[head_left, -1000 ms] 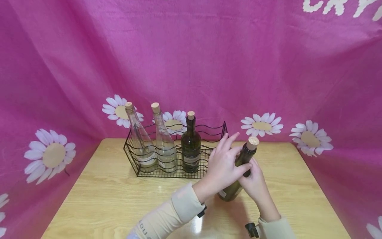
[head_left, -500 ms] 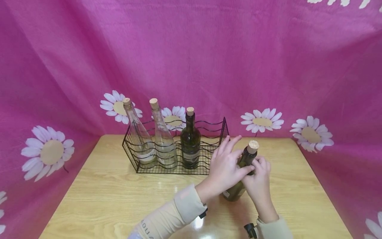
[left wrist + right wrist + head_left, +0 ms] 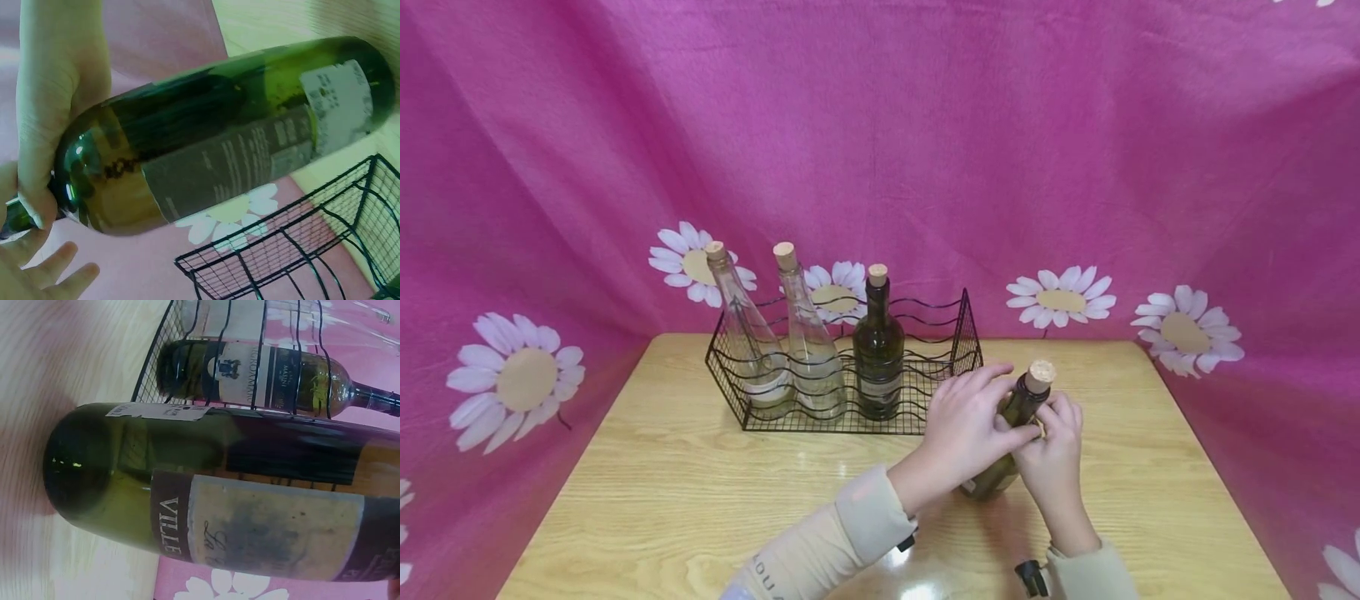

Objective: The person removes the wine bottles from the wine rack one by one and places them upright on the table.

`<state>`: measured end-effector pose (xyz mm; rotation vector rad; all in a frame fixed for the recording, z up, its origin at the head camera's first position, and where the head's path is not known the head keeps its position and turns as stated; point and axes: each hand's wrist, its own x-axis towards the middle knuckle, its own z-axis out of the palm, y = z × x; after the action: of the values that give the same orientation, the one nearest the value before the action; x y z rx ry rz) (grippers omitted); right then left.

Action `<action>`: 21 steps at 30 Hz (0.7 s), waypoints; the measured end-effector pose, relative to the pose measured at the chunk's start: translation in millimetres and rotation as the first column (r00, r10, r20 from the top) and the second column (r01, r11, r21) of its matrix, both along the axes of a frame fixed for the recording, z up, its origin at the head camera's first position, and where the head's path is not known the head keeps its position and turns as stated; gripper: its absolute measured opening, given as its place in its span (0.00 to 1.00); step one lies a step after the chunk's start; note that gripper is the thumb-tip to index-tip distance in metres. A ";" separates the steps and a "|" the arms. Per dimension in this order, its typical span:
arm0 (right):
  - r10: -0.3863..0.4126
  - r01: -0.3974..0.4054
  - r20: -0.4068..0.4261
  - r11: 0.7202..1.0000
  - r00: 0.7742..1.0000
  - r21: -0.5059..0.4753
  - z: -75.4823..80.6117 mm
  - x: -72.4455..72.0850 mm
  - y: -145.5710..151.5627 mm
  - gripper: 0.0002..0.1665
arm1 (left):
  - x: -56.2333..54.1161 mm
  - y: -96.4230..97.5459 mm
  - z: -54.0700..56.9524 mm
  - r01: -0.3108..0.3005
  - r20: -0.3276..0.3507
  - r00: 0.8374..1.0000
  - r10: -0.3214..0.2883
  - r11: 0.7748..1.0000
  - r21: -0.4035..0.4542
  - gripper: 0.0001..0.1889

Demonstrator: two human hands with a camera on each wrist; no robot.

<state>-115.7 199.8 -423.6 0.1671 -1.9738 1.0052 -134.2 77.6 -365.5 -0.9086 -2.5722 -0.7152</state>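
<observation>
A dark green wine bottle (image 3: 992, 477) with a cork (image 3: 1041, 376) in its mouth is held at the neck, on the right side of the table. My left hand (image 3: 964, 423) holds the neck from the left, thumb across the front. From the right, my right hand (image 3: 1054, 467) grips the neck just below. The left wrist view shows the bottle's back label (image 3: 231, 162), and the right wrist view its front label (image 3: 275, 528). The base is close to the tabletop; whether it touches is unclear. Hands hide part of the neck and shoulder.
Left of my hands stands a black wire rack (image 3: 842, 423). It holds two clear corked bottles (image 3: 758, 354) and one dark green corked bottle (image 3: 878, 358). A pink cloth (image 3: 880, 150) with daisies hangs behind the wooden table (image 3: 700, 517).
The bottle has shifted slightly right. My left fingers, raised earlier, have lowered toward the neck. My right fingers now show more plainly around it. The head view has tilted down a little.
</observation>
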 end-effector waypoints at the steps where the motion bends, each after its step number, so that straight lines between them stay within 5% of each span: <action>1: 0.009 -0.009 0.018 1.000 1.000 -0.011 -0.5 0.6 0.5 0.15 | -0.5 -1.2 -1.5 0.004 0.010 1.000 -0.004 1.000 0.000 0.29; 8: 0.042 -0.025 0.144 0.993 0.989 -0.117 -1.4 5.8 5.7 0.14 | -6.9 -15.3 -8.4 0.012 0.041 0.999 -0.016 0.997 0.082 0.23; 16: 0.016 0.010 0.170 0.988 0.985 -0.155 2.3 7.7 10.5 0.14 | -30.3 -31.7 -23.6 0.001 -0.141 0.989 0.037 0.966 0.259 0.12; 21: -0.029 0.050 0.158 0.990 0.987 -0.132 2.4 7.8 14.6 0.13 | -45.4 -42.2 -32.9 -0.060 -0.159 0.980 0.120 0.937 0.343 0.09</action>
<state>-107.9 214.3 -421.2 -0.0271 -2.0322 1.1521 -179.6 35.4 -398.4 -0.7033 -2.2269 -0.9637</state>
